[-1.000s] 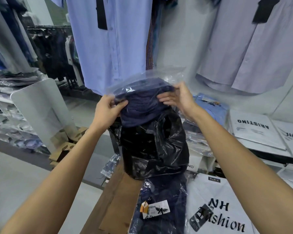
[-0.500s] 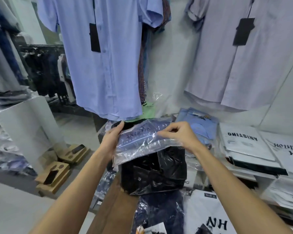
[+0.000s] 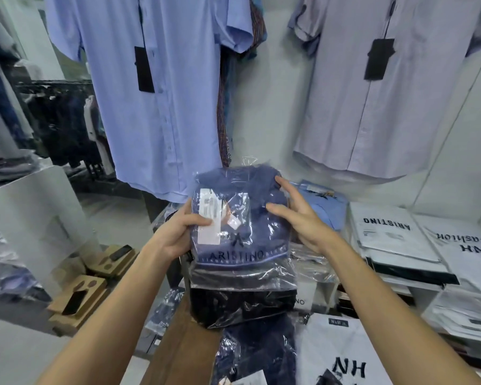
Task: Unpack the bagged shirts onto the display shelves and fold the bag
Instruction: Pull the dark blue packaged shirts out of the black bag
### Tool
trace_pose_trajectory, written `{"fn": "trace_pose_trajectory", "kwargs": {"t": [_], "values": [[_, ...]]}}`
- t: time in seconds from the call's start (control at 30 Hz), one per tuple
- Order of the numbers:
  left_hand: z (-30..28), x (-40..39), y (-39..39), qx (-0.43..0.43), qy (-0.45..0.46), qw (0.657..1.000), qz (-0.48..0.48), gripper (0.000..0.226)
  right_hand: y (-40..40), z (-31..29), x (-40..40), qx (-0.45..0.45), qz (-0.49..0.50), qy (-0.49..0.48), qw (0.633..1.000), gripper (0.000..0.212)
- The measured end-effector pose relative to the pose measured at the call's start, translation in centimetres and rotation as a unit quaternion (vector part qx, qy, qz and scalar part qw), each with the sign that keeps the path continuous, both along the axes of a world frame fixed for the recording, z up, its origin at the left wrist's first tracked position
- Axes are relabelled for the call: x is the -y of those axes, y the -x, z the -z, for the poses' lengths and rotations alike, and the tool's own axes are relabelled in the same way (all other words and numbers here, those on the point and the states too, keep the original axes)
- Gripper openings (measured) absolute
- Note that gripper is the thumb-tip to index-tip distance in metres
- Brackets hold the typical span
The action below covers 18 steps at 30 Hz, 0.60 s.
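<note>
Packaged navy shirt held up over black bag, in front of shelves.
Left hand (image 3: 175, 234) gripped the packaged shirt (image 3: 242, 218) at its left edge, thumb on the white label (image 3: 209, 215). Right hand (image 3: 297, 218) spread, fingertips touching its right side. Black bag (image 3: 242, 304) sat directly underneath; white ARISTINO packs (image 3: 386, 232) stacked to the right.

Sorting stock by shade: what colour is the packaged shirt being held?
Dark blue packaged shirt, head view.
</note>
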<state>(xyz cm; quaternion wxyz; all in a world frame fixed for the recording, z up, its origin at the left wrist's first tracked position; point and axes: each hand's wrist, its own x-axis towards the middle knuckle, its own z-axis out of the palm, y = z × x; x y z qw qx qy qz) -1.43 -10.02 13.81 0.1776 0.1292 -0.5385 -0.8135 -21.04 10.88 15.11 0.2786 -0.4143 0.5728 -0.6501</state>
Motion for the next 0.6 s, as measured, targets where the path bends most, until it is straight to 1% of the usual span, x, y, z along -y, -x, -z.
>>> {"fn": "trace_pose_trajectory", "kwargs": {"t": [0.07,0.1,0.17,0.2,0.27,0.33,0.37,0.43,0.5,0.6], "values": [[0.0,-0.7,0.0,0.002,0.042,0.999,0.003,0.063,-0.1,-0.1,0.3,-0.021,0.025,0.031,0.999,0.065],[-0.1,-1.1,0.1,-0.002,0.055,0.998,-0.002,0.058,-0.1,-0.1,0.2,-0.032,0.035,0.038,0.998,0.062],[-0.6,-1.9,0.3,-0.02,0.054,0.998,-0.024,0.055,0.0,0.1,0.0,-0.033,0.032,0.037,0.998,0.062],[-0.9,-2.2,0.4,-0.031,0.044,0.998,-0.038,0.052,0.1,0.2,-0.1,-0.019,0.025,0.037,0.999,0.061],[-1.9,-2.9,0.3,-0.054,0.036,0.996,-0.054,0.04,0.0,0.0,-0.6,0.041,0.004,0.057,0.998,0.053],[-2.7,-3.3,0.2,-0.076,0.048,0.994,-0.059,0.035,-0.2,-0.3,-1.0,0.095,-0.016,0.087,0.991,0.044],[-3.0,-3.4,0.2,-0.09,0.066,0.991,-0.069,0.033,-0.3,-0.5,-1.2,0.104,-0.025,0.096,0.99,0.044],[-3.3,-3.7,0.1,-0.113,0.112,0.98,-0.118,0.031,-0.4,-0.7,-1.4,0.109,-0.038,0.104,0.988,0.047],[-3.6,-4.0,0.1,-0.121,0.162,0.965,-0.167,0.032,-0.4,-0.8,-1.5,0.103,-0.041,0.109,0.988,0.047],[-4.3,-5.1,-0.2,-0.125,0.223,0.942,-0.216,0.031,-0.9,-1.1,-1.8,0.109,-0.026,0.115,0.987,0.056]]}}
